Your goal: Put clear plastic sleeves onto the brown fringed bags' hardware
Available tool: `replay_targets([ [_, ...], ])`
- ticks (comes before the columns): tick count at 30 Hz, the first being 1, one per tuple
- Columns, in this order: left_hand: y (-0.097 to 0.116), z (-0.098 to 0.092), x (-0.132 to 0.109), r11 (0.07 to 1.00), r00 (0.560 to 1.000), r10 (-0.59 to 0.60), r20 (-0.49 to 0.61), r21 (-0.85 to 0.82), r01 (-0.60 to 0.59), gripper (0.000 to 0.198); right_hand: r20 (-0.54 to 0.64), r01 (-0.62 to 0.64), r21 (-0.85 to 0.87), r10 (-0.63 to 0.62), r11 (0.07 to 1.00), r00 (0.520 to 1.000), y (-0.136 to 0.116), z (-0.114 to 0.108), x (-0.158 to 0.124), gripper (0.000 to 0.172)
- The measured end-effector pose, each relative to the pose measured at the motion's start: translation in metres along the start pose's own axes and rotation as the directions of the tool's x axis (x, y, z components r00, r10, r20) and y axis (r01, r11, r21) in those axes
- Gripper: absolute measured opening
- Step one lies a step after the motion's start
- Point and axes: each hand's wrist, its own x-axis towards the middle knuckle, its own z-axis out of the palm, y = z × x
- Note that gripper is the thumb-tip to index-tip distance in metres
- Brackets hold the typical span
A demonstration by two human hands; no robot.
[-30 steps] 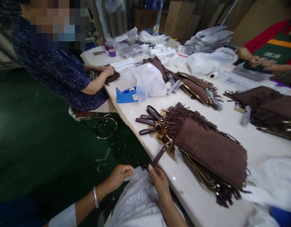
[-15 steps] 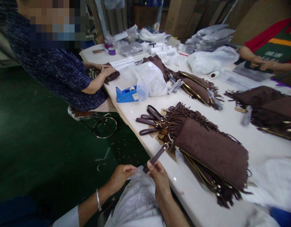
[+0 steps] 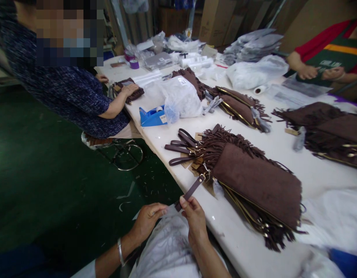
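A brown wrist strap [image 3: 192,188] hangs over the near table edge, clipped by a gold ring to a stack of fringed clutch bags [image 3: 256,181]. My right hand [image 3: 196,218] pinches the strap's free end between thumb and fingers. Just left of it, my left hand [image 3: 149,220] is closed on a thin, see-through plastic piece [image 3: 170,210] that reaches to the strap's end. Tan paper tags [image 3: 196,168] and other looped straps [image 3: 180,148] lie at the bags' fringe.
A blue tape dispenser [image 3: 152,116] stands by the table edge, beside a filled white plastic bag [image 3: 181,96]. More fringed bags [image 3: 335,131] lie at right. A co-worker [image 3: 65,92] at left presses a brown bag [image 3: 128,90]; another person [image 3: 335,58] stands across the table.
My left hand has turned slightly, and a bit of plastic now shows on its far left side. The co-worker at left has moved one hand back off the brown bag.
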Motion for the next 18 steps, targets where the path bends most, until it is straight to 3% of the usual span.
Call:
replay_targets([
  [6, 0.003, 0.01, 0.002, 1.0, 0.998, -0.02, -0.051, -0.013, 0.019, 0.023, -0.011, 0.025, -0.042, -0.025, 0.999, 1.0, 0.001, -0.001, 0.001, 0.037],
  [10, 0.008, 0.023, 0.004, 0.98, 0.99, -0.12, -0.072, -0.17, 0.106, 0.027, 0.005, -0.012, -0.035, 0.012, 0.999, 1.0, 0.001, -0.003, 0.003, 0.047],
  [14, 0.015, 0.032, 0.009, 0.926, 0.976, -0.211, -0.054, -0.331, 0.182, 0.036, 0.027, -0.034, -0.03, 0.034, 0.999, 0.999, 0.002, -0.008, 0.006, 0.049],
  [18, 0.028, 0.037, 0.013, 0.868, 0.968, -0.247, 0.039, -0.436, 0.238, 0.044, 0.007, 0.027, -0.028, -0.026, 0.999, 1.0, 0.006, -0.011, 0.011, 0.043],
])
